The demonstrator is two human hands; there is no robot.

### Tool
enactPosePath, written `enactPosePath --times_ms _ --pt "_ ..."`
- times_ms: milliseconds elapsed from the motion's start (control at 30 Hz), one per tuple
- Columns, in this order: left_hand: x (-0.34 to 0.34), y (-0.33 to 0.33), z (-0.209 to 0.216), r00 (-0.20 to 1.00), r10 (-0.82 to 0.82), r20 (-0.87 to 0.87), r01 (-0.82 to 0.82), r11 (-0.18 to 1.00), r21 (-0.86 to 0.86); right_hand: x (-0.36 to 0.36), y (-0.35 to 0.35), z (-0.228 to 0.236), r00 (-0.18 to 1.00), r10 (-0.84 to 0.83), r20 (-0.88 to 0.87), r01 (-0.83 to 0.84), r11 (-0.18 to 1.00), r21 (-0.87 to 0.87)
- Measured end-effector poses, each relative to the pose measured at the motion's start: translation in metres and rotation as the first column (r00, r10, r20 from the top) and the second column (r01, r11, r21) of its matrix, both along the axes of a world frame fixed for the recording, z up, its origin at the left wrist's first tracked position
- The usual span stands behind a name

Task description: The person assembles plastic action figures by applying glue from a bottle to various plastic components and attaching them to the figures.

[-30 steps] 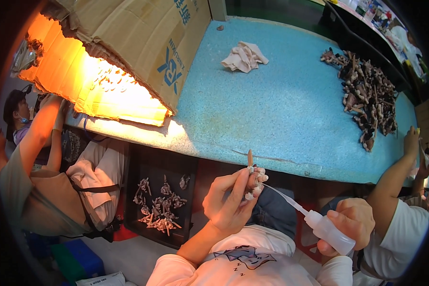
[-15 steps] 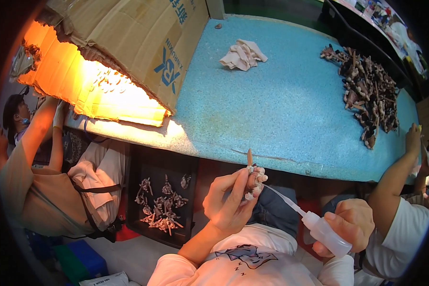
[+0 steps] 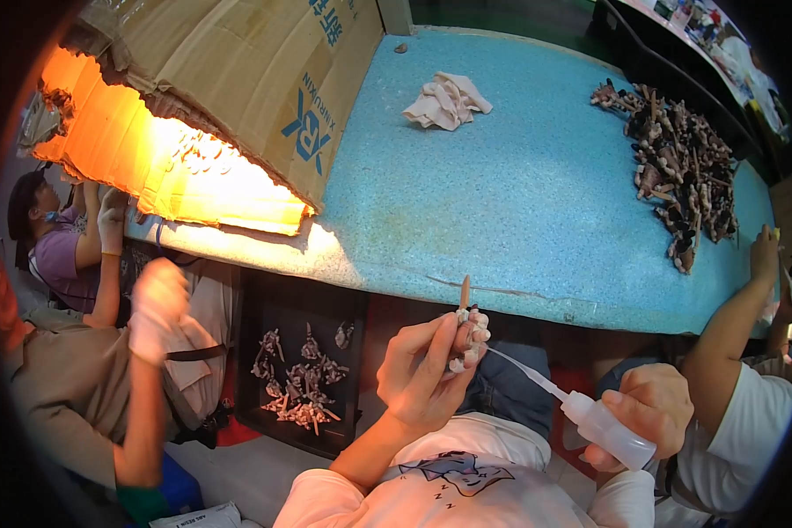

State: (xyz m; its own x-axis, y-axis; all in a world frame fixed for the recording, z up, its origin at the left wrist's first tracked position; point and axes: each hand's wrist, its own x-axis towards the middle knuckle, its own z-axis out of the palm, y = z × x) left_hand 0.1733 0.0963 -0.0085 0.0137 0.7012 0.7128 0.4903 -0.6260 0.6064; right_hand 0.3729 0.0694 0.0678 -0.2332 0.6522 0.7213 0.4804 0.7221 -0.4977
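Note:
Between its thumb and fingers my left hand (image 3: 416, 374) holds a small knobbly figurine (image 3: 472, 338), cream and brown, with a pointed stick standing up from its top. My right hand (image 3: 654, 411) is closed around a white translucent squeeze bottle (image 3: 609, 431). The bottle's long thin nozzle reaches left to the figurine's lower right side. I cannot tell whether the tip touches it. Both hands are just below the near edge of the blue table (image 3: 475, 202).
Dark and pink figurines (image 3: 685, 172) lie heaped at the table's right. A crumpled cloth (image 3: 447, 101) sits at the back. The cardboard box (image 3: 255, 79), lit inside, stands at left. A black tray (image 3: 301, 378) holds several figurines. Co-workers sit on both sides.
The co-worker at left has drawn one arm back from the lit box, and that hand is blurred. My hands, the figurine and the bottle have barely shifted.

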Motion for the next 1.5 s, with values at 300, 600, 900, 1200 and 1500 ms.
enactPosePath --times_ms 300,600,900,1200,1500 --pt "-0.002 -0.003 -0.002 0.995 -0.06 0.08 0.067 0.994 -0.084 -0.001 0.006 -0.017 0.962 -0.084 -0.26 0.092 0.996 0.016" --pt "-0.005 -0.002 -0.004 0.957 -0.145 0.253 0.172 0.981 -0.088 -0.003 0.005 -0.036 0.856 -0.209 -0.473 0.194 0.978 -0.08" --pt "-0.006 0.001 -0.004 0.936 -0.219 0.274 0.235 0.972 -0.025 -0.002 0.005 -0.037 0.884 -0.172 -0.435 0.167 0.985 -0.051" --pt "-0.005 0.003 0.0 0.928 -0.242 0.283 0.258 0.966 -0.022 -0.002 0.009 -0.032 0.915 -0.078 -0.397 0.093 0.996 0.018" --pt "-0.004 0.004 0.001 0.936 -0.24 0.259 0.252 0.968 -0.013 0.004 0.01 -0.022 0.961 0.008 -0.277 0.004 0.999 0.044"
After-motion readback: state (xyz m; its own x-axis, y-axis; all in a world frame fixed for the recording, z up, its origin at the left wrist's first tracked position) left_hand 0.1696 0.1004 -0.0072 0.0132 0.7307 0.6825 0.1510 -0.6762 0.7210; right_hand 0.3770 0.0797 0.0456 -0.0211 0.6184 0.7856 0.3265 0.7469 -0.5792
